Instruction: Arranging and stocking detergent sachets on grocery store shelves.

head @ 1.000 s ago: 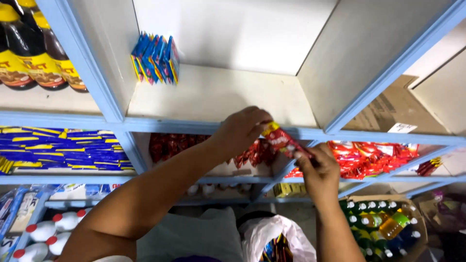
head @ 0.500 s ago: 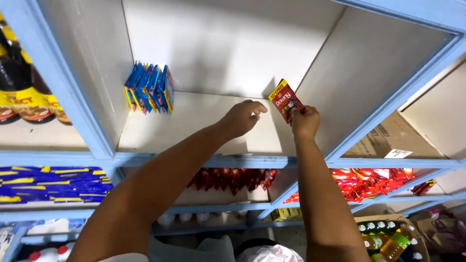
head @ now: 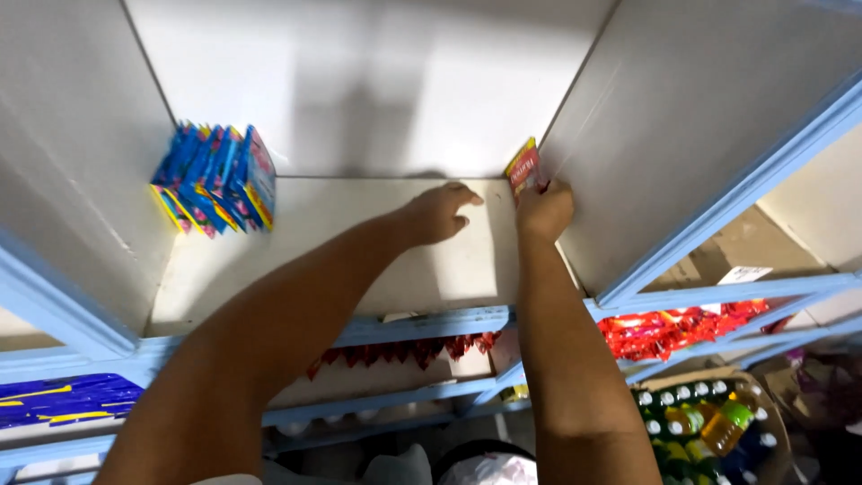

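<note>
My right hand [head: 542,208] grips a small red and yellow packet [head: 523,167] and holds it upright at the back right corner of a white shelf compartment [head: 350,260], against the right wall. My left hand [head: 440,214] hovers just left of it over the shelf floor, fingers loosely curled, holding nothing. A row of blue, yellow and pink packets [head: 215,180] stands at the back left of the same compartment.
The shelving has light blue front edges [head: 422,323]. Lower shelves hold red sachets [head: 664,330] and blue and yellow packs [head: 63,400]. A round basket of bottles with green and yellow contents [head: 709,422] sits at the bottom right. A cardboard box [head: 736,251] lies to the right.
Both hands have risen from the lower shelf edge into the white compartment. The red packet has gone from mid-air to the back right corner.
</note>
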